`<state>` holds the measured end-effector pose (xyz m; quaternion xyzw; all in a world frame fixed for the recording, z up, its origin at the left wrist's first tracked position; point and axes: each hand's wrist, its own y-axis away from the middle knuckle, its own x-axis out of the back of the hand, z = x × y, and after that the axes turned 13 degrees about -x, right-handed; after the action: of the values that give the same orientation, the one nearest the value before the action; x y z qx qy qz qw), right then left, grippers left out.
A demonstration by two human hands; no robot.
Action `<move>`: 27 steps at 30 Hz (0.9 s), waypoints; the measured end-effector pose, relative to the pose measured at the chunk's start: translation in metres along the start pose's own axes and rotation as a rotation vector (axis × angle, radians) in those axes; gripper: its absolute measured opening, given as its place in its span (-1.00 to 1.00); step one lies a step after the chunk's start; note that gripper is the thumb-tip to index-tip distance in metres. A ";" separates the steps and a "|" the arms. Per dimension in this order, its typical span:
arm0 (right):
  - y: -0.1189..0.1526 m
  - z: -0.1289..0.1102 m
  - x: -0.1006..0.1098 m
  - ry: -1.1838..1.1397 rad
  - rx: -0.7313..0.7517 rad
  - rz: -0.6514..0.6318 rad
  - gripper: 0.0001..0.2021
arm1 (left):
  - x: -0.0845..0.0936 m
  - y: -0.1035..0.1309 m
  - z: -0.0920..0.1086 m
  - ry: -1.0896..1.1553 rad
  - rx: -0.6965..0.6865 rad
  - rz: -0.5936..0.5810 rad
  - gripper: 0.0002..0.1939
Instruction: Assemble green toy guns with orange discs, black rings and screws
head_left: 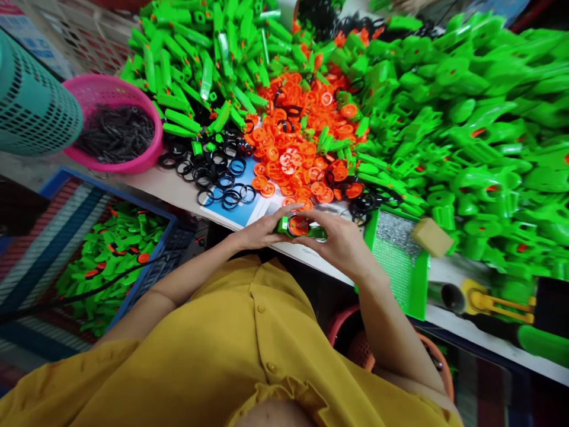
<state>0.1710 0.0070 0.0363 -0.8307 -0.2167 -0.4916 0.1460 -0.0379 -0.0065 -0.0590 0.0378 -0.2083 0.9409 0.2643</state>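
Note:
At the table's front edge my left hand (265,230) and my right hand (340,240) grip the two ends of a small green plastic toy part (284,225). An orange disc (299,225) with a dark rim sits on its middle. My fingers cover much of the part, so its full shape is hidden. Just beyond my hands lies a heap of orange discs (293,157). Black rings (226,181) are scattered to the left of it, partly on a blue and white printed sheet (242,216).
Green toy bodies (480,118) are piled high on the right, with green pieces (200,53) behind. A pink basket (155,139) holds dark parts. Right of my hands stand a green tray (420,290) with small metal bits and a tan block (432,237). A blue crate (166,237) sits lower left.

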 end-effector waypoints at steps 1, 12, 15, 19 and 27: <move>-0.001 -0.001 0.001 -0.006 -0.009 -0.019 -0.59 | 0.000 0.000 0.001 -0.008 0.004 -0.007 -0.18; -0.008 0.011 0.003 -0.102 0.015 -0.112 -0.62 | 0.001 -0.003 -0.002 -0.033 0.025 -0.073 -0.09; -0.008 0.016 -0.001 -0.116 0.048 -0.116 -0.63 | 0.000 -0.003 -0.004 -0.010 0.026 -0.062 -0.09; -0.010 0.015 -0.004 -0.097 0.094 -0.083 -0.63 | 0.002 0.001 -0.005 0.016 0.028 -0.034 -0.08; -0.012 0.000 -0.007 -0.031 0.157 -0.058 -0.65 | 0.004 0.007 -0.004 -0.006 0.041 -0.029 -0.07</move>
<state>0.1622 0.0164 0.0307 -0.8174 -0.2809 -0.4644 0.1930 -0.0451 -0.0089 -0.0643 0.0489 -0.1890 0.9409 0.2766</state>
